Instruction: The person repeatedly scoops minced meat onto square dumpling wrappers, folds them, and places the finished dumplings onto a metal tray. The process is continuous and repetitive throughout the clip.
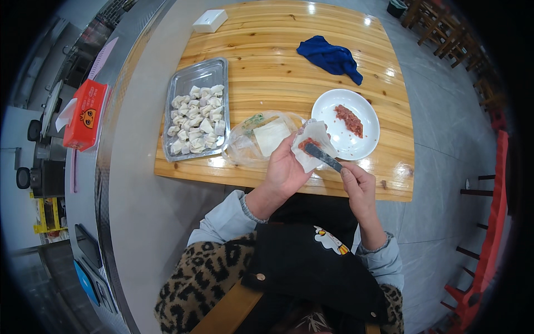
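On the palm of my left hand (283,171) lies a thin wonton wrapper (321,131), its edges held by my fingers. A dab of minced meat (305,145) sits on it. My right hand (359,186) grips a dark flat spatula (327,159), whose tip touches that meat. To the right, a white plate (364,149) carries a larger heap of minced meat (350,121). Left of my hands, a stack of square wrappers (271,137) lies on a clear plastic bag (240,146). Farther left, many folded wontons (194,119) fill part of a clear plastic tray (189,73).
A crumpled blue cloth (329,55) and a white box (210,20) lie toward the far side of the wooden table (267,50). On the metal counter to the left stands a red tissue pack (86,117). Red stools (489,234) line the right.
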A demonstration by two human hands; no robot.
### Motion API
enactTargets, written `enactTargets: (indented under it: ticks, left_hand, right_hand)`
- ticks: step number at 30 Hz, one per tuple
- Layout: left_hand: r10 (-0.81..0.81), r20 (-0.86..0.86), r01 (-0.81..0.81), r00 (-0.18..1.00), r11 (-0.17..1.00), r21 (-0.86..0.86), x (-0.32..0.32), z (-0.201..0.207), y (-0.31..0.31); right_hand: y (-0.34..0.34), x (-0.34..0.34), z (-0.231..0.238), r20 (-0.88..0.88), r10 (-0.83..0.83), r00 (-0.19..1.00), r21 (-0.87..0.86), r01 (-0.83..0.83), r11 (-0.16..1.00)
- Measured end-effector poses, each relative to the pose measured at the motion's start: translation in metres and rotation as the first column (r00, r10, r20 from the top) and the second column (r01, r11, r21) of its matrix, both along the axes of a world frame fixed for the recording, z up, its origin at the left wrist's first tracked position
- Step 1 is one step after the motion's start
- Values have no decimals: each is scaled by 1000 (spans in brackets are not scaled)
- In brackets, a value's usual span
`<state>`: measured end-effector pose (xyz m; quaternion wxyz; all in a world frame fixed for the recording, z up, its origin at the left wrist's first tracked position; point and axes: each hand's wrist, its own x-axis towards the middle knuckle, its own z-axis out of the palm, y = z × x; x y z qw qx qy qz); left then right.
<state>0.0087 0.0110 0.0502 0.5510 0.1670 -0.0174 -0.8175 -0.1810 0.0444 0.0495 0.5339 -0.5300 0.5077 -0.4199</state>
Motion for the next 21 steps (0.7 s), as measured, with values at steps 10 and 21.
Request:
enactTargets:
  ticks: [10, 21]
  left_hand:
    - [-79, -16, 76, 997, 989, -125, -4, -21, -8]
    - [30, -96, -34, 995, 999, -39, -1, -23, -23]
  right_hand:
    - [3, -6, -1, -71, -43, 997, -46, 39, 998]
    - [13, -16, -10, -39, -94, 995, 18, 94, 995]
